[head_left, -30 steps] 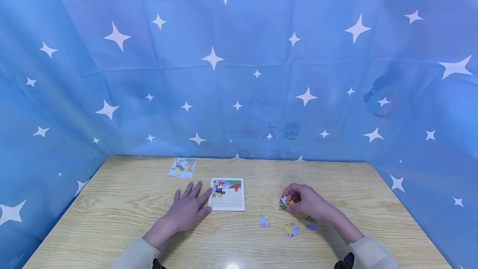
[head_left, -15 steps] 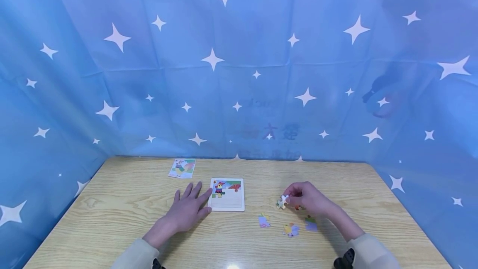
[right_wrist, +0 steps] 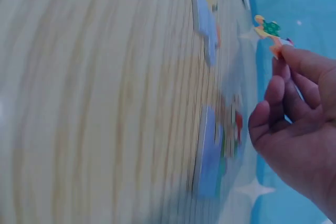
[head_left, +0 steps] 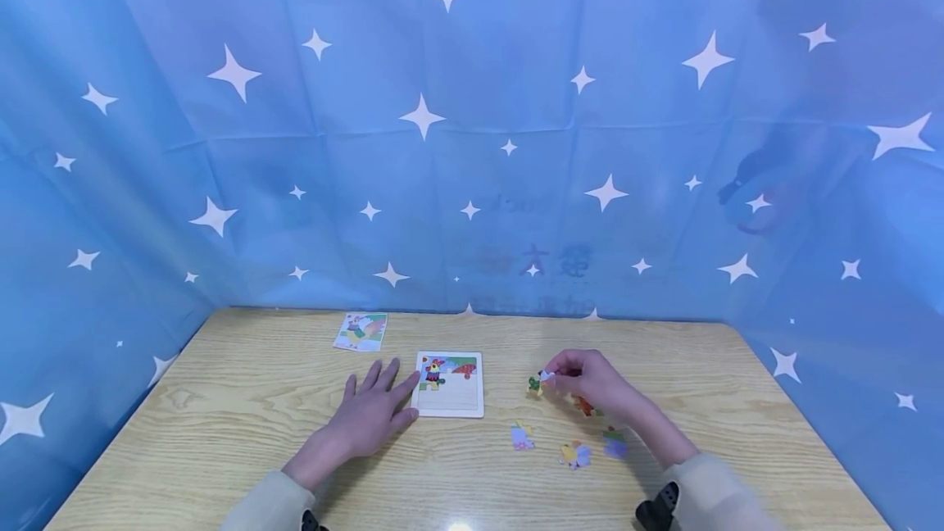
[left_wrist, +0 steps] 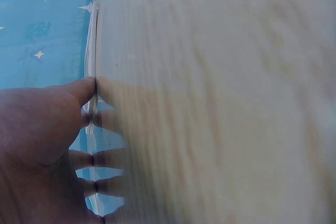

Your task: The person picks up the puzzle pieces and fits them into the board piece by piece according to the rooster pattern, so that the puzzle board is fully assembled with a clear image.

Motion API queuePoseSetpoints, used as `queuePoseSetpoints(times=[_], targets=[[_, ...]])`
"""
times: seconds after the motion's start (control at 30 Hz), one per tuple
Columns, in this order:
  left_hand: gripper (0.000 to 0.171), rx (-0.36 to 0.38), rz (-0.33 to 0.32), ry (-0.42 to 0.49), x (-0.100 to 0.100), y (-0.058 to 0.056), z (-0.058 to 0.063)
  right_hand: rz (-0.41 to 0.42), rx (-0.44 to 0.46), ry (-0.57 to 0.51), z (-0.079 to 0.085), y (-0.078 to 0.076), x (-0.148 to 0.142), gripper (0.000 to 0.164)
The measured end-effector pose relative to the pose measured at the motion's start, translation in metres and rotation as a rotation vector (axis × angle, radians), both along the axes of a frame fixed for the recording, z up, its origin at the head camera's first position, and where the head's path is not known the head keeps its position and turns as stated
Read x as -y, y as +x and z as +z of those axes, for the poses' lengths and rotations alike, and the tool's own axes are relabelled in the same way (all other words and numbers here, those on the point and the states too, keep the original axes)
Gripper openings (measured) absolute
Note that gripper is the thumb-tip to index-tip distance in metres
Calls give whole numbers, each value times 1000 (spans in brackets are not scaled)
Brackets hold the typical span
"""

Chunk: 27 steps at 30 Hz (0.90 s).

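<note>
A square puzzle board [head_left: 472,404] with a white rim lies mid-table, with pieces of a rooster picture along its top and left side. Spread flat on the wood, my left hand [head_left: 372,412] touches the board's left edge with thumb and forefinger. My right hand [head_left: 593,383] pinches a green, white and orange puzzle piece [right_wrist: 270,31] between thumb and fingers, raised off the table. Beneath that hand lies a reddish puzzle piece [head_left: 585,406], partly hidden. Nearer me are a lilac piece [head_left: 522,437], a yellow and purple piece [head_left: 575,455] and a green and purple piece [head_left: 614,443].
A picture card [head_left: 360,332] of the rooster lies near the back left of the wooden table [head_left: 221,400]. Behind the table hangs a blue curtain [head_left: 472,187] with white stars.
The right hand has lifted the green and white piece and moved left with it towards the board, uncovering the reddish piece. The left hand stays in place.
</note>
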<state>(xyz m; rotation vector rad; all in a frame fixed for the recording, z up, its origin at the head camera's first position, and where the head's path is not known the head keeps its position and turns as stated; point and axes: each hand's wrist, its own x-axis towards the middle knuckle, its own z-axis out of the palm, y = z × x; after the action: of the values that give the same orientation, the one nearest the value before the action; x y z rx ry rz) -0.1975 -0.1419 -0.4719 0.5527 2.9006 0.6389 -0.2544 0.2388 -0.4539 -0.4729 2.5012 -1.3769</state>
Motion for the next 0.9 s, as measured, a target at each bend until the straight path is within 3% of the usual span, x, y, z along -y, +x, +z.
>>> queuePoseSetpoints(times=[0.2,0.9], targets=[[57,2,2,-6,0,0,0,-25,-16,-4,1,-1,18,15],[57,8,4,-10,0,0,-2,70,-22,-71,-7,-6,62,13]])
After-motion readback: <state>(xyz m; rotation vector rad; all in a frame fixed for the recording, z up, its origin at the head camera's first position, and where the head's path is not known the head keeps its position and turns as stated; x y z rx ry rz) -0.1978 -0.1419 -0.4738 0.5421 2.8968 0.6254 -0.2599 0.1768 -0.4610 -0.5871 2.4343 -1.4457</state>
